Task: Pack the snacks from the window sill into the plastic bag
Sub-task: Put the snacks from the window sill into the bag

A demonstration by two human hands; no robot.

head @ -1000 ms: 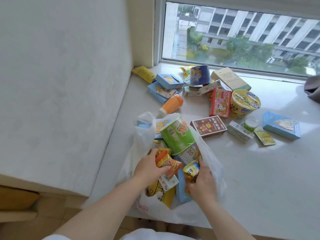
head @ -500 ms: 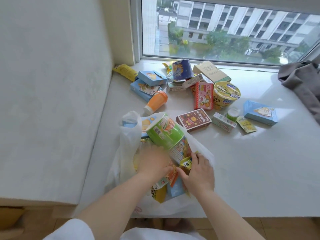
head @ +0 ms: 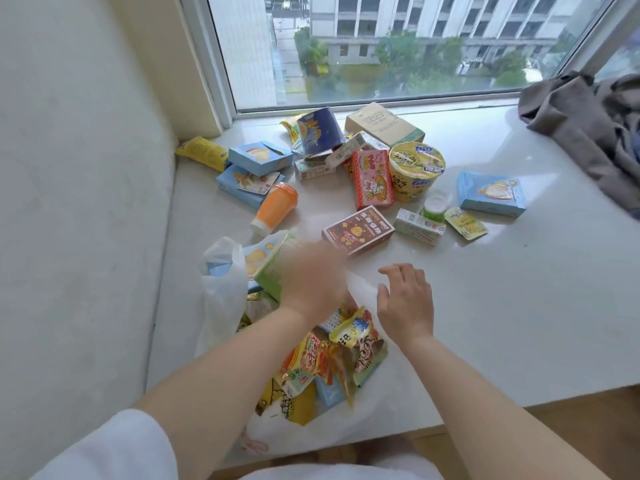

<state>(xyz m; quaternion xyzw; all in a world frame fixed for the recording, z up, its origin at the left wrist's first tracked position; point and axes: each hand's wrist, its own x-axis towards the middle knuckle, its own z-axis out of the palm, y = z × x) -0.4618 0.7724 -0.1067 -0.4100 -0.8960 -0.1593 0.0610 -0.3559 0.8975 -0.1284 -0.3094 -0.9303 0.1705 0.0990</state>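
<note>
White sill (head: 485, 306) runs under the window (head: 398, 46), with a pale wall (head: 69, 202) at my left. Against that wall lies a yellow packet (head: 202, 153), then two blue boxes (head: 258, 158) stacked, and an orange bottle (head: 277, 208) on its side. Nearer me the plastic bag (head: 221, 292) sits at the sill's edge, stuffed with snacks (head: 332, 355); a green cup (head: 273, 268) pokes from its mouth. My left hand (head: 313, 277) is blurred above the bag, so I cannot tell its grip. Beyond it a brown box (head: 358, 230) lies flat, with a blue cup (head: 318, 131), red box (head: 372, 178) and yellow bowl (head: 415, 169) behind. My right hand (head: 407, 299) hovers just right of the bag, fingers spread wide, holding nothing. Further right sit a small carton (head: 419, 226), a sachet (head: 465, 223), another blue box (head: 491, 192), and grey cloth (head: 588, 126).
</note>
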